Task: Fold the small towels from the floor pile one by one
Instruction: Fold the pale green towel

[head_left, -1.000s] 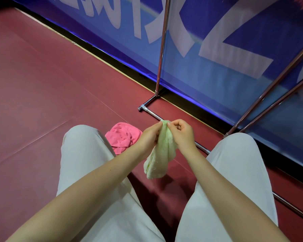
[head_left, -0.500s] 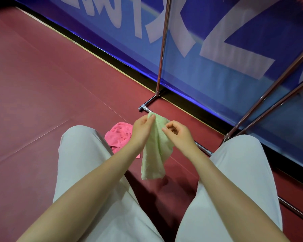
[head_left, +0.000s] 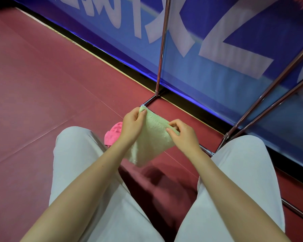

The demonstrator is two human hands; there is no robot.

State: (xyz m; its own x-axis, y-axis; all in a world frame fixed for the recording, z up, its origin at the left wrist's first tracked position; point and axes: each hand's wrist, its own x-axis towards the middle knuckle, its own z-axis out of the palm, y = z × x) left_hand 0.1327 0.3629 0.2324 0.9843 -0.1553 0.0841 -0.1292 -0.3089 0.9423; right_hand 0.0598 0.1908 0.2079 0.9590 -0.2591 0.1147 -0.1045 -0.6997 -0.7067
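Head view shows you seated with knees apart, holding the green towel (head_left: 152, 137) in the air between them, above the red floor (head_left: 42, 102). Your left hand (head_left: 132, 125) pinches the towel's far upper corner, thumb on top. Your right hand (head_left: 181, 132) pinches the nearer upper edge, fingers curled round the cloth. The towel is stretched between the two grips and its lower part hangs free, clear of the floor.

You look to be at the opening-out step: the towel is spread but no fold is laid in it yet. Next you would need both top corners held level and pulled taut, so the cloth hangs flat, then bring one edge over to meet the other. Your right grip seems to sit on the edge rather than at a corner, so sliding it along may come first.

A pink towel (head_left: 113, 134) lies bunched on the floor just beside your left knee, partly hidden by your left wrist; it appears unfolded.
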